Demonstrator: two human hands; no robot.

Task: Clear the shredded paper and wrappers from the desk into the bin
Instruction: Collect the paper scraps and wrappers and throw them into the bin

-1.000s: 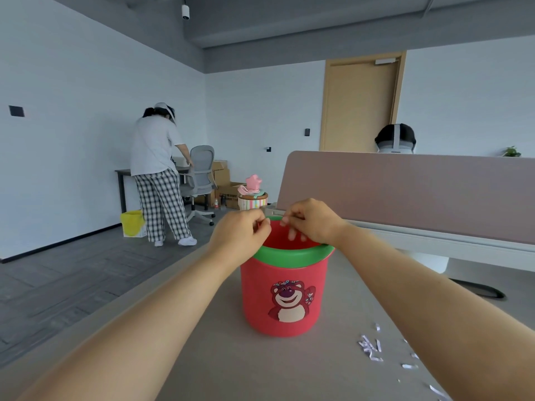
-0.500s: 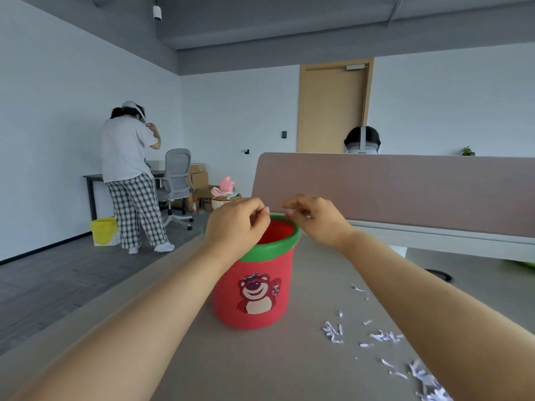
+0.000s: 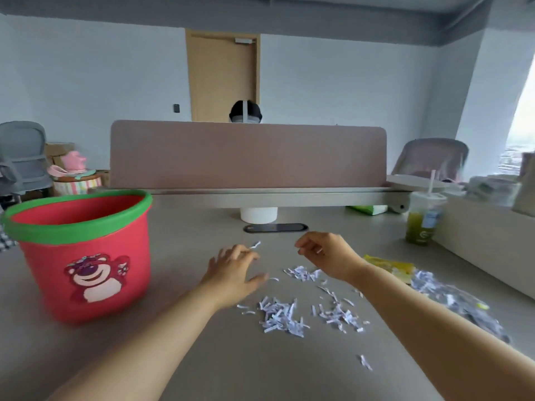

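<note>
The red bin [image 3: 37,227] with a green rim and a bear picture stands on the desk at the left. Shredded paper lies in small heaps before me: one heap [image 3: 279,315] in the middle, a second heap [image 3: 338,314] to its right, a third heap [image 3: 304,274] farther back. A yellow wrapper [image 3: 389,267] lies at the right beside a clear bag [image 3: 451,299] with shreds in it. My left hand [image 3: 234,270] hovers with fingers spread right of the bin, a stray shred [image 3: 255,245] just past its fingertips. My right hand [image 3: 327,253] hangs loosely curled above the far heap, holding nothing I can see.
A brown divider panel [image 3: 249,153] closes the back of the grey desk [image 3: 202,357], with a person's head behind it. A plastic cup of green drink [image 3: 423,219] stands at the right by a low white ledge [image 3: 486,241]. A dark cable slot [image 3: 275,228] lies ahead.
Both hands have left the bin's rim and come down to the right over the shredded paper. My view has turned right and down, so the bin now sits at the left.
</note>
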